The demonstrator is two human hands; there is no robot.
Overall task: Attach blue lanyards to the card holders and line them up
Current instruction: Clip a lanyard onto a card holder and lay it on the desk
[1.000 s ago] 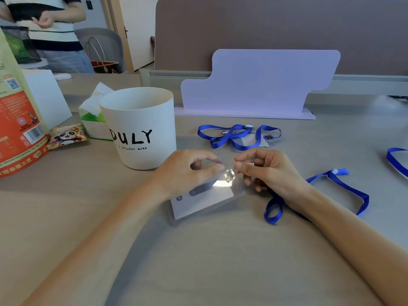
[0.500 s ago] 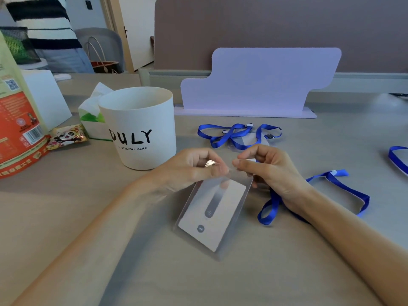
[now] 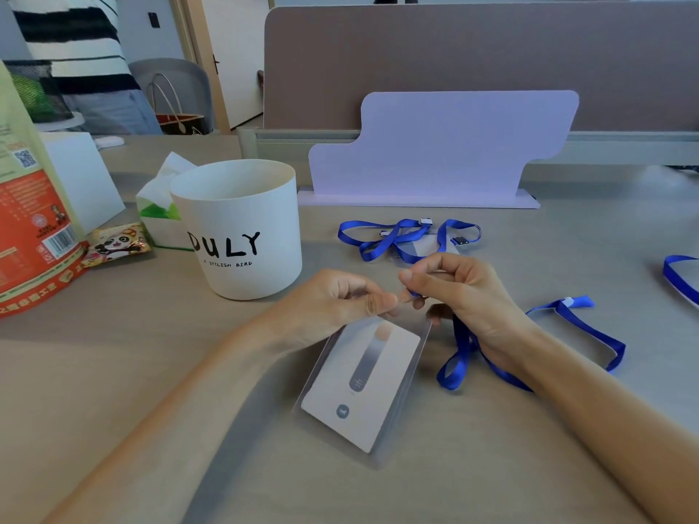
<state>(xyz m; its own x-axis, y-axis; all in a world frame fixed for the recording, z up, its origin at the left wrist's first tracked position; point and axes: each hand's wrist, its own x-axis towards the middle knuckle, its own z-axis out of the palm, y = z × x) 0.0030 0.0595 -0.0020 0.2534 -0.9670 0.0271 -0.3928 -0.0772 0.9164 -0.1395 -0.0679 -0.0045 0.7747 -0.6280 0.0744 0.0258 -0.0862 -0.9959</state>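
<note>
Card holder (image 3: 363,383) hangs from both hands.

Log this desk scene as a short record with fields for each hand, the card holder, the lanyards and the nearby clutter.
left hand: pinching the top edge of the card holder
right hand: holding one end of a blue lanyard at that top edge
card holder: clear, white card inside, tilted
held lanyard: trails right across the desk
second lanyard: lies behind the hands
third lanyard: partly visible at the right edge
clutter: white cup, tissue box, snack packet
</note>
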